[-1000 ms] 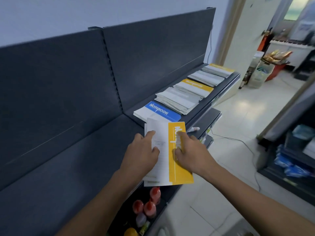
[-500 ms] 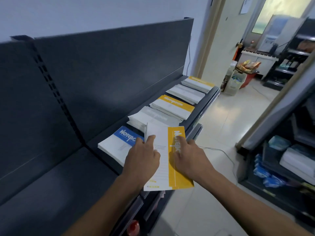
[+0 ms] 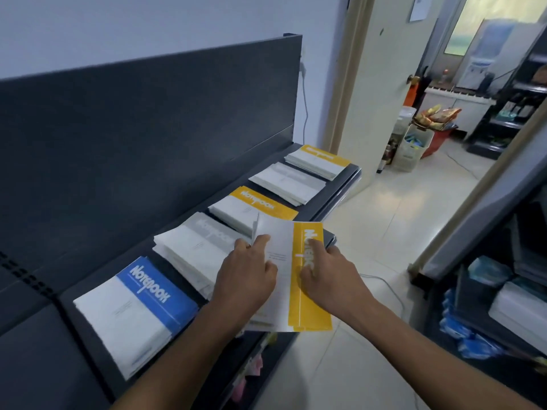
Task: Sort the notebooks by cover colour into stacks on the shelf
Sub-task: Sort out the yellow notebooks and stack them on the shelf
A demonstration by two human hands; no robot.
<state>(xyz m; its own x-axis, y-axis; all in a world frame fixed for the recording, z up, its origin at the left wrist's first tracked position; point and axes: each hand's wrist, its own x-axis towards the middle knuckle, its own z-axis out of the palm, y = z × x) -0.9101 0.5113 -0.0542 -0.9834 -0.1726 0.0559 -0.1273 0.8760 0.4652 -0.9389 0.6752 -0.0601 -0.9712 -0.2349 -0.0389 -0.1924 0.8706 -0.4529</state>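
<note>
Your left hand (image 3: 245, 279) and right hand (image 3: 328, 279) both hold one yellow-banded notebook (image 3: 309, 309). It is in the air above the front edge of the dark shelf (image 3: 100, 273), not resting on any stack.

Grip state:
- Left hand: thumb lies on the white part of the cover and the fingers curl around the notebook's left edge.
- Right hand: fingers are spread on the yellow band and cover part of the printed title. You cannot see the thumb.

The far left corner of the cover is turned slightly upward.

Stack positions on the shelf, nearest to farthest:
1. Blue stack (image 3: 148, 291), to the left of your left forearm.
2. Grey stack (image 3: 195, 247), partly hidden by your left hand.
3. Yellow stack (image 3: 254, 202), just beyond the held notebook's far edge.
4. Second grey stack (image 3: 288, 182).
5. Far yellow stack (image 3: 321, 159), at the shelf end beside the doorway.

The stacks lie side by side in one row.
</note>
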